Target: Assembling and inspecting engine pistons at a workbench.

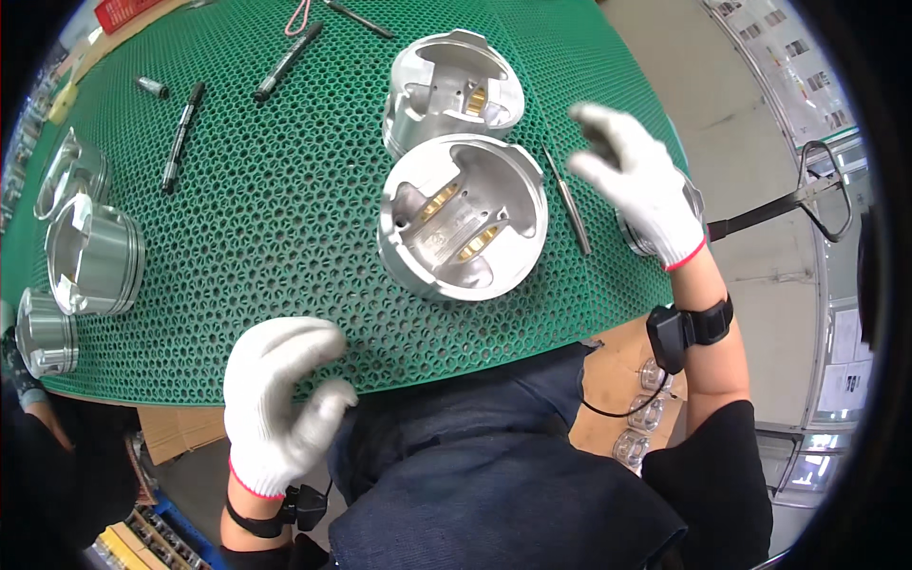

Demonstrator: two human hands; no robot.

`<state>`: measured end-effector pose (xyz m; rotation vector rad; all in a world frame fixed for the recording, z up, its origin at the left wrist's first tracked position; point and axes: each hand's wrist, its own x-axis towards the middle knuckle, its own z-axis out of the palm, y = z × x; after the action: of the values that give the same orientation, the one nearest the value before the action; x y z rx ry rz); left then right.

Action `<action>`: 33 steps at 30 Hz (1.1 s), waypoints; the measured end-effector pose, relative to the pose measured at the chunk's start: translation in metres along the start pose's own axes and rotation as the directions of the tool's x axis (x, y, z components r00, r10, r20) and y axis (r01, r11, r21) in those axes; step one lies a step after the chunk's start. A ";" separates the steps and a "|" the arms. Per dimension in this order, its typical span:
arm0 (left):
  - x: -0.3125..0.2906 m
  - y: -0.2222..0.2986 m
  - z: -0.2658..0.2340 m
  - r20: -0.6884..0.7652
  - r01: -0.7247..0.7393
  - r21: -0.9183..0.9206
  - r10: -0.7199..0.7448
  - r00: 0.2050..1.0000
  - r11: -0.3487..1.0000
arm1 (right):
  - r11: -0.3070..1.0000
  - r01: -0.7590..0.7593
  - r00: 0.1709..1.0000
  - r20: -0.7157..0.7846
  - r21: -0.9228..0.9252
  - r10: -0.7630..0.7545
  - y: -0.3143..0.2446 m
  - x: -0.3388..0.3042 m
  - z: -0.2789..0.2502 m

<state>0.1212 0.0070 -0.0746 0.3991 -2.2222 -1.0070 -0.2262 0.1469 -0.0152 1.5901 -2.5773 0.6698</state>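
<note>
Two silver engine pistons stand hollow side up in the middle of the green mat [313,209]. The nearer piston [463,217] shows two brass-coloured patches inside its bore; the farther piston [454,90] touches it or nearly so. My left hand [280,404], in a white glove, hovers by the mat's front edge with fingers curved and apart, holding nothing. To the right, my gloved right hand [635,180] is also empty, thumb and fingers spread. Between it and the nearer piston lies a thin pointed metal tool [568,204]. Another piston [635,236] is partly hidden behind my right wrist.
Several pistons [100,255] stand along the left edge. Black marker pens [182,138] and a short pen piece [152,87] lie at the far left. A pink loop [298,17] and a dark slim tool [359,17] are farther back. Another person's arm [43,418] shows at lower left.
</note>
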 end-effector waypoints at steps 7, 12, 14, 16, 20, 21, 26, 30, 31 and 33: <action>0.077 0.066 0.063 0.410 -0.366 0.372 0.203 0.889 0.853 | 0.950 -0.003 0.995 0.091 -0.311 0.033 0.033 -0.036 0.041; 0.053 0.070 0.049 0.300 -0.106 0.607 -0.104 0.948 0.787 | 0.930 0.003 1.000 0.012 -0.369 0.001 0.047 -0.050 0.051; 0.020 0.048 0.041 0.186 -0.111 0.650 -0.016 0.982 0.751 | 0.990 0.102 0.984 -0.134 -0.095 -0.114 0.061 -0.064 0.041; -0.018 0.035 0.046 0.036 0.189 0.563 -0.253 0.967 0.804 | 0.814 -0.155 0.984 0.018 0.560 0.176 0.054 -0.079 0.033; -0.060 0.007 0.060 -0.232 0.311 0.466 -0.225 0.946 0.828 | 0.192 -0.394 0.903 0.339 0.899 0.265 0.034 -0.112 0.017; -0.068 0.003 0.062 -0.229 0.315 0.470 -0.231 0.946 0.825 | 0.023 -0.455 0.876 0.443 0.890 0.189 0.035 -0.122 0.016; -0.090 -0.022 0.065 -0.021 0.203 0.560 -0.232 0.973 0.803 | -0.147 -0.390 0.908 0.406 0.909 0.103 0.035 -0.141 0.040; -0.103 -0.035 0.078 -0.004 0.263 0.497 -0.301 0.954 0.827 | -0.346 -0.253 0.957 0.285 0.904 0.045 0.045 -0.144 0.048; -0.099 -0.031 0.076 0.000 0.443 0.054 -0.444 0.896 0.895 | -0.387 -0.215 0.967 0.252 0.897 0.047 0.046 -0.145 0.049; -0.091 -0.019 0.073 -0.038 0.375 0.161 -0.374 0.927 0.913 | -0.339 -0.226 0.956 0.274 0.913 0.101 0.048 -0.147 0.051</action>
<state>0.1391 0.0822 -0.1646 0.9323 -2.2795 -1.0090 -0.1880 0.2701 -0.1148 0.9289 -1.7465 3.5998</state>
